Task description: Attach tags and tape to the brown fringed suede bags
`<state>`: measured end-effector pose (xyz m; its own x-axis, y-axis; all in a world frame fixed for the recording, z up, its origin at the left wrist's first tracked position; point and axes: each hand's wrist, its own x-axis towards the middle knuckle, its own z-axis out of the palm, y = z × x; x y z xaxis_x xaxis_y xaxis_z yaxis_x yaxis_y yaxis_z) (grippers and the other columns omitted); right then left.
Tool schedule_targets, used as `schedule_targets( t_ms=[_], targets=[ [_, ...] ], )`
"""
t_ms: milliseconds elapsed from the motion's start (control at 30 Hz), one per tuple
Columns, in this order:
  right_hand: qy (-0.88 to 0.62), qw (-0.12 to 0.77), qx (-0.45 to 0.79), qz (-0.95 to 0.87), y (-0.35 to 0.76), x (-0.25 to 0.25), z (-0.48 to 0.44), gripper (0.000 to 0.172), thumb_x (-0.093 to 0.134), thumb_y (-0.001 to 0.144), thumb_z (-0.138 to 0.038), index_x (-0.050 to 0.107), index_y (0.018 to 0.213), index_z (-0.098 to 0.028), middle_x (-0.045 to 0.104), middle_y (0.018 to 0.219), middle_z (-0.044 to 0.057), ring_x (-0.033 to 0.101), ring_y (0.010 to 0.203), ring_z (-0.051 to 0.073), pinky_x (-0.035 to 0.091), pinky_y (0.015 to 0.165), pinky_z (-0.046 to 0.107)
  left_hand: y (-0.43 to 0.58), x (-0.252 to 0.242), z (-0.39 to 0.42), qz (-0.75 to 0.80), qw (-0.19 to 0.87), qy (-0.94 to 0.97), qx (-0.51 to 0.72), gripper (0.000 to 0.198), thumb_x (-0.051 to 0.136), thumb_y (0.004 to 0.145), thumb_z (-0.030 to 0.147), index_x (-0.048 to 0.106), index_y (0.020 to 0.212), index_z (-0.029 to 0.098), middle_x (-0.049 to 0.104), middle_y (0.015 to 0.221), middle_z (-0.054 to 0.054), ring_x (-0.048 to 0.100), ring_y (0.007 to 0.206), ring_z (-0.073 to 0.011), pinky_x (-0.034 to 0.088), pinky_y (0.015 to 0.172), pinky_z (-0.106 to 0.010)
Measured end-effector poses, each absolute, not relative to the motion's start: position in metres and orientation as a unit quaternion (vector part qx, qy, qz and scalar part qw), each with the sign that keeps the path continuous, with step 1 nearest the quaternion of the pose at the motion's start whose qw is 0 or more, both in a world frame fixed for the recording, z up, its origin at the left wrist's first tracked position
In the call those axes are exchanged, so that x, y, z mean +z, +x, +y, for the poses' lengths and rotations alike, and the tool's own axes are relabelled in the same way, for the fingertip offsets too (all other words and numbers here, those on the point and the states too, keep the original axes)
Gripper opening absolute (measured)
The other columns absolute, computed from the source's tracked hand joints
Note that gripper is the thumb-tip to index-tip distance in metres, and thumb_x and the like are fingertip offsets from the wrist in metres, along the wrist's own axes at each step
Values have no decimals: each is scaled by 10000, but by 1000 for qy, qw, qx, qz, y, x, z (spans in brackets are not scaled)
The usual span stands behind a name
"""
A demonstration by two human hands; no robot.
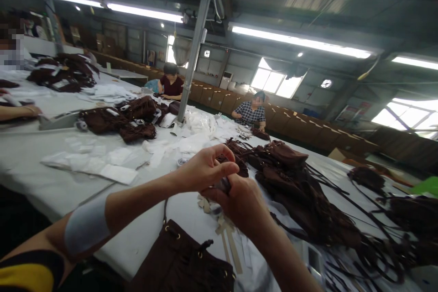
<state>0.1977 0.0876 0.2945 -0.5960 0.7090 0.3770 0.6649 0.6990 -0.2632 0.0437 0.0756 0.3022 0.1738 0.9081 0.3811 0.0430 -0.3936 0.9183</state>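
My left hand [208, 169] and my right hand [244, 203] meet above the white table [137, 219]. The left hand's index finger and thumb curl toward each other; whether anything lies between them I cannot see. The right hand's fingers are closed on a small greyish, shiny piece, mostly hidden and blurred. Below them lies a dark brown bag [181, 255] with gold eyelets and a cord threaded through its top. Beige strips [230, 242] of material lie beside the bag, under my right forearm.
Brown bags with straps [294, 187] are heaped on the right. More brown bags [119, 121] lie to the left, near white sheets [99, 164]. A metal post [195, 50] rises from the table. Co-workers sit across it, one in a checked shirt [251, 113]; another's arm [20, 112] reaches in at left.
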Motion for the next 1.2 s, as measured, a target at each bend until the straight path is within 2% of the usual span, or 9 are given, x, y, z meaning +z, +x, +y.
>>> schedule_targets(
  t_ms=[167,333,500,600,700,867,967,1067,1200],
  targets=[
    [-393,322,165,-845,195,262,86,370,454,878,-531,567,802,-187,596,566,-18,535,498,129,328,486,217,57,273,88,306,468,359,747,474,525,755,677,432,866,226,332,402,131,233,280,-46,176,292,-136],
    [-415,248,107,-868,209,243,91,350,383,923,-471,570,910,-176,667,656,32,640,615,199,343,532,246,42,259,98,314,507,539,594,512,480,775,688,506,907,194,486,449,66,382,321,-73,260,331,-150],
    [-403,147,29,-903,218,258,95,258,433,921,-372,595,930,-170,708,699,72,663,628,231,307,519,262,34,283,93,379,434,702,419,468,615,743,563,608,1006,176,528,471,46,421,363,-84,256,352,-157],
    [-390,186,81,-898,220,268,94,203,497,890,-368,599,888,-192,709,717,46,660,649,205,325,529,245,43,294,90,400,401,711,417,335,686,723,440,628,917,173,512,491,52,400,392,-66,261,370,-144],
    [-390,273,156,-865,219,268,91,178,579,821,-360,562,894,-199,671,690,2,621,609,173,341,527,229,58,291,89,349,485,622,505,317,672,743,453,551,859,184,476,498,71,358,375,-50,234,349,-132],
    [-412,368,186,-813,217,242,89,355,369,910,-481,548,854,-181,615,618,10,584,554,170,355,512,240,78,259,93,262,567,393,674,397,649,739,534,405,773,222,364,488,123,259,330,-29,200,321,-121],
    [-441,292,121,-840,224,227,92,383,353,920,-477,569,863,-166,641,610,39,616,563,201,332,506,257,71,244,98,307,555,484,603,399,596,754,583,467,827,211,434,499,98,341,348,-51,249,347,-141],
    [-416,189,42,-889,232,230,92,266,456,886,-391,603,830,-177,660,601,47,622,546,212,280,493,266,56,250,97,359,493,678,411,366,630,748,517,585,893,184,555,556,40,468,438,-92,299,398,-165],
    [-377,225,96,-893,231,253,90,160,581,809,-348,632,820,-197,661,629,10,599,561,171,284,496,243,59,270,91,356,435,722,402,239,662,752,398,603,805,173,579,606,28,483,495,-86,306,429,-158]
  ],
)
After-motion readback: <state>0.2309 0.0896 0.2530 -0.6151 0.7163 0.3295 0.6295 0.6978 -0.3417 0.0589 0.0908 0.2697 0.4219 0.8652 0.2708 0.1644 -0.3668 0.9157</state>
